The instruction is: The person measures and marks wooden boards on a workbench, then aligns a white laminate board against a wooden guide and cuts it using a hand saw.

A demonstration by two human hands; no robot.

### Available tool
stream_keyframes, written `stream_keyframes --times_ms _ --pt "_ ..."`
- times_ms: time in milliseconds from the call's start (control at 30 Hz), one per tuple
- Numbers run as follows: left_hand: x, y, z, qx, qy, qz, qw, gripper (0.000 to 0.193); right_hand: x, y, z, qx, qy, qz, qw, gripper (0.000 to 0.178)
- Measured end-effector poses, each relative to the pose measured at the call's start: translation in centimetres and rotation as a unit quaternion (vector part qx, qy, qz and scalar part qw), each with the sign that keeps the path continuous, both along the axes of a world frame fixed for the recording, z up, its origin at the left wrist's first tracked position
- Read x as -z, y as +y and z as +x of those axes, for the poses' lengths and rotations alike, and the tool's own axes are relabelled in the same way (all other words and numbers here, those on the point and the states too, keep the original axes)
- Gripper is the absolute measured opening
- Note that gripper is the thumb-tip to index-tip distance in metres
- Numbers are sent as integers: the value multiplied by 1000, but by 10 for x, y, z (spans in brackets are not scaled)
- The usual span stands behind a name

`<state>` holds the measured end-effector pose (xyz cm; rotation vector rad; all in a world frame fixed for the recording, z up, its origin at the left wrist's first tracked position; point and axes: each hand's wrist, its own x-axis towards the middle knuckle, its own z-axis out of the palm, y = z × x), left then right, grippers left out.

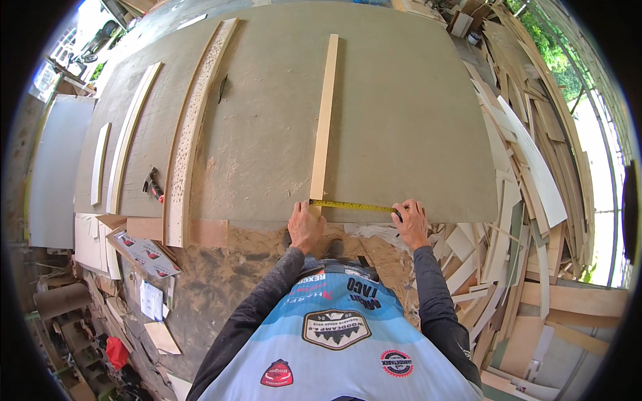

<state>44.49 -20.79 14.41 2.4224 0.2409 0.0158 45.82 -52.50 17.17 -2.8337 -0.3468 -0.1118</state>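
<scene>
A yellow tape measure blade (pixel 354 206) stretches across the near edge of the big grey-brown board, between my two hands. My left hand (pixel 307 229) is closed at the near end of a long pale wooden strip (pixel 326 120), pinching the tape's end against it. My right hand (pixel 412 225) is wrapped round the tape measure's dark case, mostly hidden by the fingers. The strip lies lengthwise on the board, running away from me.
On the board (pixel 408 113) at left lie a speckled long panel (pixel 194 134), a white-topped strip (pixel 134 137), a shorter strip (pixel 100 164) and a hammer (pixel 154 185). Wood offcuts (pixel 528 147) pile up at right. Sawdust covers the floor (pixel 221 287) below.
</scene>
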Motion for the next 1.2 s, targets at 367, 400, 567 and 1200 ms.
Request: stream_keyframes --times_ms 367,400,567,1200 --pt "11 -3 2 -13 -8 31 999 50 5 -5 0 -7 -33 25 999 24" --pt "10 -4 2 -19 11 25 999 51 6 -5 0 -5 -31 22 999 23" --pt "-26 -8 1 -61 60 9 996 55 13 -2 -1 1 -26 48 999 23" --pt "-68 177 -159 -215 22 -156 964 45 17 246 -25 203 -26 504 839 41"
